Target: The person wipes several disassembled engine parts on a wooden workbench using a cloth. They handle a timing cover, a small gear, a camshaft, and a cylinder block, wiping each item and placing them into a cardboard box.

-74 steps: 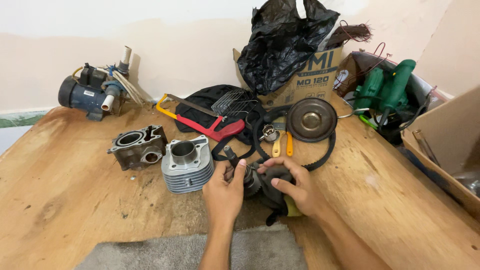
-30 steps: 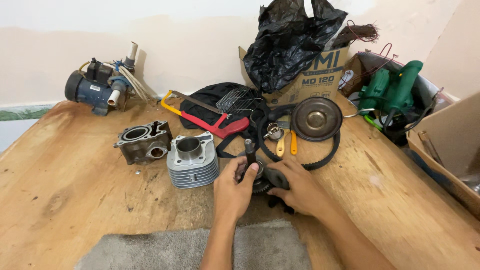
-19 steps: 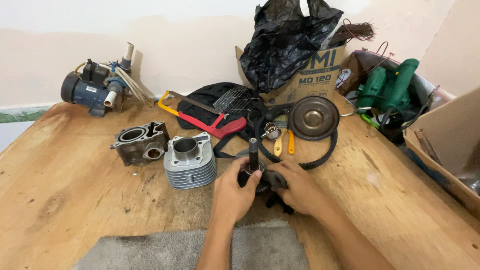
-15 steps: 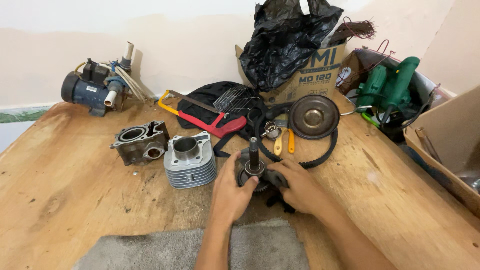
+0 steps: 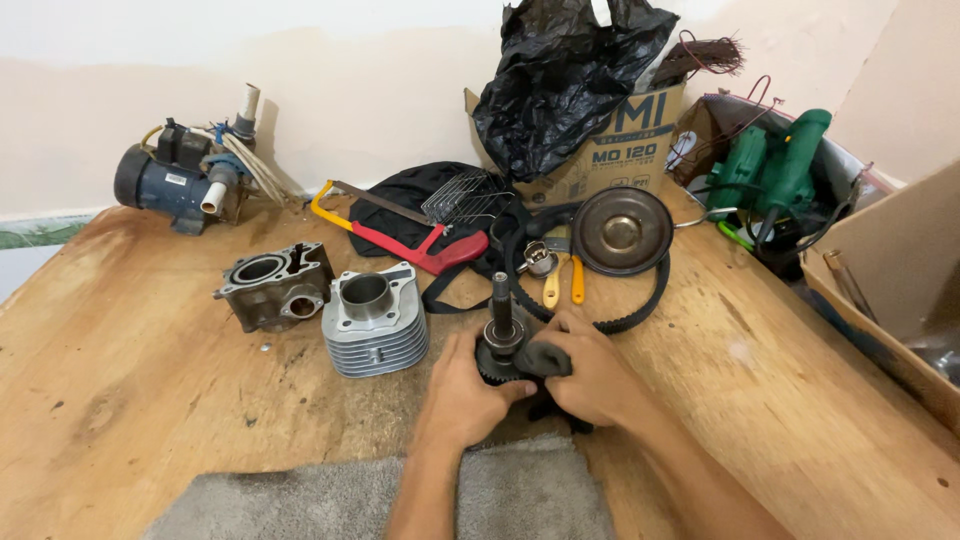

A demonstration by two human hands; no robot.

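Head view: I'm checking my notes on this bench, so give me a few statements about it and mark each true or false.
1. Both hands are on the geared shaft, left hand and right hand. True.
2. The shaft's end points up. True.
3. The finned cylinder lies to the right of the hands. False: it stands to their left, beside the cylinder head.
4. The hacksaw has a blue frame. False: it is red and yellow.
5. The green power tool sits in a box at the right. True.
6. The water pump sits on the grey mat. False: it stands on the wooden table at the far left by the wall.
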